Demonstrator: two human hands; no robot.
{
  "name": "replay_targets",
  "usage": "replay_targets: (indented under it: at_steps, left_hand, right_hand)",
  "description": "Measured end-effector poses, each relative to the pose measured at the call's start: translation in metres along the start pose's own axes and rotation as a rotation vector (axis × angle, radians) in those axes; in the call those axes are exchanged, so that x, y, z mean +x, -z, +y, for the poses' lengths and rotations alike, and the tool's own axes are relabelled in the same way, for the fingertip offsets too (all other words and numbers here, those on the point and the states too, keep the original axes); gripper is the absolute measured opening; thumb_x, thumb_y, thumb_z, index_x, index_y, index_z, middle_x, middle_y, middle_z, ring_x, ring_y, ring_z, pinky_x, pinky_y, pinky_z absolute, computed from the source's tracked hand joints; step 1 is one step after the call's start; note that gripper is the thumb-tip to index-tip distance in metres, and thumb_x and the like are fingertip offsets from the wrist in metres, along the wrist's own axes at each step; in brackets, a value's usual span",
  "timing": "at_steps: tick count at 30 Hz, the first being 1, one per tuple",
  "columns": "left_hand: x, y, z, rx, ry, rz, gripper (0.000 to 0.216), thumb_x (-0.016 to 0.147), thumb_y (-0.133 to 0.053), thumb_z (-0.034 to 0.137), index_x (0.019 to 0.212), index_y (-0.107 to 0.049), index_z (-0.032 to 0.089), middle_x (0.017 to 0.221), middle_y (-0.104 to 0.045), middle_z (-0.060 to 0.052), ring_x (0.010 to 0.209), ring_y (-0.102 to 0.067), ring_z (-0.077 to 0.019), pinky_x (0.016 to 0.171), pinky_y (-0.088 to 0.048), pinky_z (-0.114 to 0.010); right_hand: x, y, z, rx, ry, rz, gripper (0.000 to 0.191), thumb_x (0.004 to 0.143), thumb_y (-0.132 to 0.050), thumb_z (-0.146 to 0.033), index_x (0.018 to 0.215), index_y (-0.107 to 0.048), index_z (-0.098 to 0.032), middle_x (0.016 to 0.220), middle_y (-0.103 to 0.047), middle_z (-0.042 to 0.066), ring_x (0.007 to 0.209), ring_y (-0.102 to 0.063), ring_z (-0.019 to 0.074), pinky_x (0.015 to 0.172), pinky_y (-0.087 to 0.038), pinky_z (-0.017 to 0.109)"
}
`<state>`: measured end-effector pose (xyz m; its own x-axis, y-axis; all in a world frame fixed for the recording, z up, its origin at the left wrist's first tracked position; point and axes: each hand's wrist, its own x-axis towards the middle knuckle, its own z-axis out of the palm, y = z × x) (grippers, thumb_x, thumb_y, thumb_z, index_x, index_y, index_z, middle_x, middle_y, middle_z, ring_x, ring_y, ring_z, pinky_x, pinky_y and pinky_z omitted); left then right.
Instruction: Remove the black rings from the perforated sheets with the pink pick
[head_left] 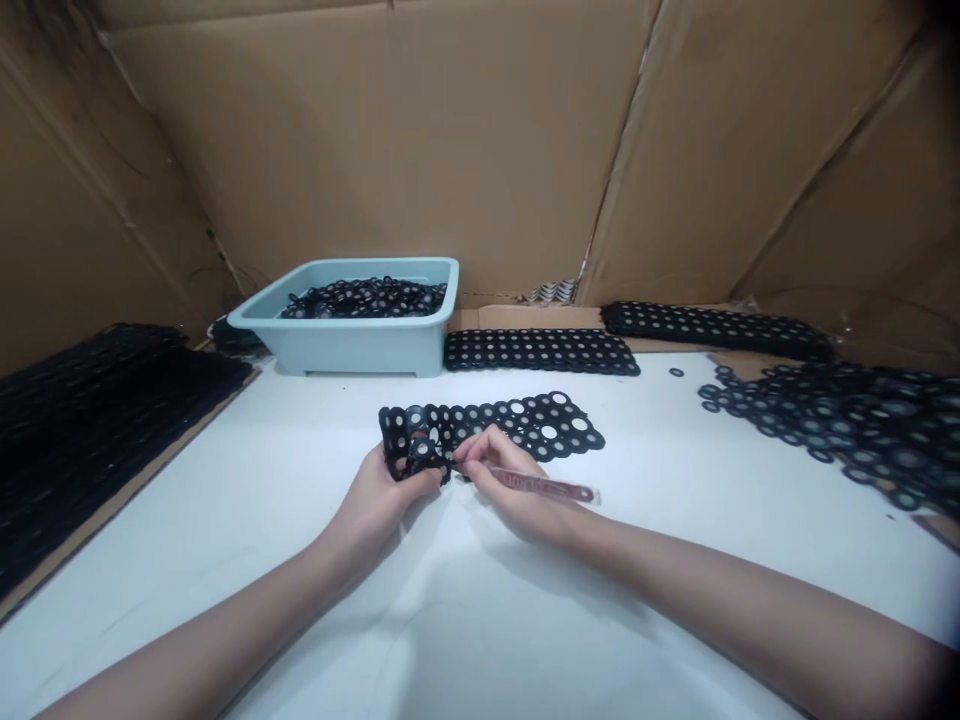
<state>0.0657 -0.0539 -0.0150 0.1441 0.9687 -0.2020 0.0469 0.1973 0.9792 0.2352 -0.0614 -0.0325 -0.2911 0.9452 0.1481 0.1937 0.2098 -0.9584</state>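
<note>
A black strip of joined rings (517, 420) lies across the white table, its left end lifted and folded over. My left hand (394, 485) grips that folded end, thumb in front and the other fingers mostly hidden behind it. In my right hand (502, 475) is a slim tool with a reddish handle (551, 487), pinched like a pen. Its dark tip meets the strip's lower edge close to my left thumb; the tip's exact shape is too small to tell. Some ring openings show white and others look greyish.
A light blue basin (360, 345) holding black ring pieces stands at the back left. Behind the strip lie two flat black ring panels (540, 350). Loose black rings (847, 420) are heaped at the right, dark stacked sheets (97, 430) at the left. Cardboard walls (420, 140) enclose the table (315, 630).
</note>
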Motion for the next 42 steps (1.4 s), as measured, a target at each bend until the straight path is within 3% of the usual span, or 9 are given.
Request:
replay_targets:
  at_steps: [5, 12, 17, 23, 29, 33, 37, 40, 42]
  left_hand:
    - [-0.011, -0.009, -0.002, 0.107, -0.052, 0.058, 0.024, 0.065, -0.059, 0.022, 0.088, -0.057, 0.016, 0.085, -0.064, -0.005, 0.077, -0.057, -0.0186, 0.066, -0.044, -0.027]
    - [-0.017, -0.015, 0.001, 0.105, -0.042, -0.046, 0.030, 0.067, -0.057, 0.020, 0.097, -0.055, 0.017, 0.093, -0.061, -0.005, 0.086, -0.054, -0.0196, 0.073, -0.042, -0.029]
    - [-0.011, -0.009, 0.007, -0.043, 0.037, -0.131, 0.023, 0.062, -0.062, 0.017, 0.084, -0.054, 0.017, 0.072, -0.056, 0.000, 0.064, -0.049, -0.0124, 0.058, -0.037, -0.024]
    - [-0.008, -0.007, 0.006, -0.190, 0.038, -0.288, 0.016, 0.061, -0.059, 0.008, 0.058, -0.044, 0.015, 0.049, -0.038, 0.006, 0.047, -0.032, -0.0059, 0.047, -0.025, -0.022]
    - [-0.008, -0.006, 0.001, -0.132, -0.030, -0.420, 0.011, 0.065, -0.061, 0.016, 0.062, -0.051, 0.014, 0.049, -0.044, 0.003, 0.048, -0.038, -0.0081, 0.051, -0.029, -0.023]
    - [-0.006, -0.004, 0.003, -0.111, -0.061, -0.553, 0.016, 0.071, -0.058, 0.027, 0.068, -0.055, 0.012, 0.047, -0.047, 0.001, 0.049, -0.042, -0.0100, 0.052, -0.031, -0.024]
    - [-0.008, -0.003, 0.005, -0.018, -0.058, -0.531, 0.017, 0.073, -0.057, 0.028, 0.078, -0.057, 0.012, 0.053, -0.051, 0.000, 0.048, -0.043, -0.0090, 0.052, -0.033, -0.024]
    - [-0.009, -0.003, 0.004, 0.041, -0.011, -0.453, 0.028, 0.070, -0.061, 0.027, 0.094, -0.053, 0.014, 0.071, -0.058, -0.002, 0.050, -0.043, -0.0073, 0.053, -0.035, -0.023]
    - [-0.008, -0.002, 0.003, 0.024, 0.026, -0.368, 0.039, 0.069, -0.063, 0.029, 0.103, -0.049, 0.016, 0.076, -0.059, -0.002, 0.052, -0.044, -0.0074, 0.053, -0.036, -0.023]
  right_hand:
    - [-0.006, -0.003, -0.004, -0.170, -0.014, -0.054, 0.007, 0.083, -0.038, -0.027, 0.084, -0.043, -0.022, 0.086, -0.052, 0.001, 0.072, -0.048, 0.0134, 0.059, -0.037, 0.026]
    - [-0.003, 0.000, -0.003, -0.158, 0.033, -0.005, 0.008, 0.083, -0.036, -0.023, 0.085, -0.044, -0.022, 0.081, -0.051, 0.001, 0.070, -0.048, 0.0139, 0.059, -0.037, 0.027]
    - [-0.008, 0.008, 0.000, -0.151, 0.293, 0.139, 0.021, 0.082, -0.029, -0.011, 0.086, -0.046, -0.022, 0.087, -0.054, 0.002, 0.080, -0.050, 0.0153, 0.071, -0.039, 0.030]
    - [-0.005, 0.004, 0.006, -0.661, 0.608, -0.173, 0.022, 0.084, -0.033, -0.013, 0.102, -0.044, -0.018, 0.086, -0.055, 0.007, 0.074, -0.048, 0.0177, 0.065, -0.039, 0.032]
    - [-0.004, 0.002, 0.007, -0.753, 0.709, -0.116, 0.019, 0.089, -0.030, -0.020, 0.081, -0.046, -0.016, 0.072, -0.054, 0.005, 0.064, -0.046, 0.0151, 0.058, -0.035, 0.029]
    - [-0.013, -0.006, -0.001, -0.495, 0.437, 0.006, 0.021, 0.089, -0.031, -0.022, 0.070, -0.041, -0.019, 0.066, -0.052, 0.001, 0.059, -0.045, 0.0126, 0.057, -0.036, 0.026]
    - [-0.008, -0.007, -0.007, -0.248, 0.226, 0.168, 0.022, 0.088, -0.030, -0.027, 0.068, -0.036, -0.020, 0.061, -0.048, -0.002, 0.055, -0.044, 0.0110, 0.052, -0.035, 0.024]
    - [0.011, 0.028, 0.002, -0.269, 0.195, 0.586, 0.022, 0.088, -0.029, -0.029, 0.067, -0.032, -0.021, 0.060, -0.042, -0.002, 0.053, -0.040, 0.0113, 0.051, -0.033, 0.024]
    - [0.022, 0.069, 0.015, -0.467, 0.215, 0.686, 0.016, 0.085, -0.033, -0.028, 0.071, -0.036, -0.021, 0.058, -0.044, -0.002, 0.054, -0.042, 0.0128, 0.056, -0.034, 0.026]
